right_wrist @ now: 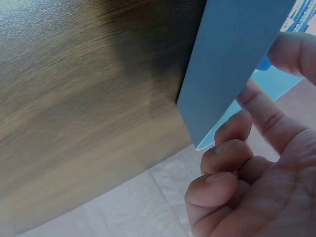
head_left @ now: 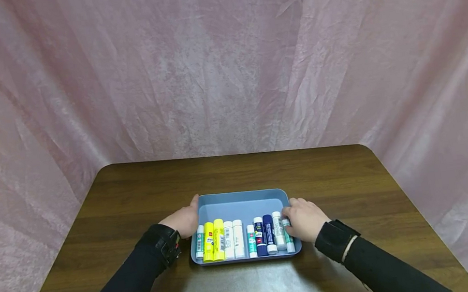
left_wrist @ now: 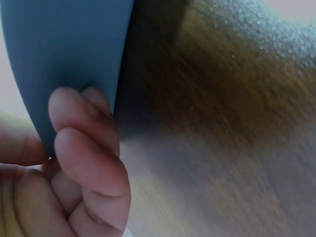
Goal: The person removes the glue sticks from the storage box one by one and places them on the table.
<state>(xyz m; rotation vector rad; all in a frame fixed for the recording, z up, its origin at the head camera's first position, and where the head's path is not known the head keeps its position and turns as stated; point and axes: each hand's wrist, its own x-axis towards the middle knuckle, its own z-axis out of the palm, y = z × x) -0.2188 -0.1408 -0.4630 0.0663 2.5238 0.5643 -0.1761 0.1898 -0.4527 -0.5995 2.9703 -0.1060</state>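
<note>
A blue-grey tray (head_left: pixel 241 203) lies on the table with several glue sticks in a row along its near side. My left hand (head_left: pixel 185 220) grips the tray's left side; in the left wrist view its curled fingers (left_wrist: pixel 91 163) press the outer wall. At the right end, my right hand (head_left: pixel 306 217) has its thumb and index finger over the rim, at a green-and-white glue stick (head_left: pixel 288 237). Its other fingers (right_wrist: pixel 222 182) curl outside the tray wall. The left part of the row has yellow glue sticks (head_left: pixel 219 240) and white ones (head_left: pixel 239 240); navy ones (head_left: pixel 270 236) lie right of a small gap.
The brown wooden table (head_left: pixel 142 186) has rounded far corners. A pink curtain (head_left: pixel 224 69) hangs behind and at both sides. Light reflects off the tabletop in front of the tray.
</note>
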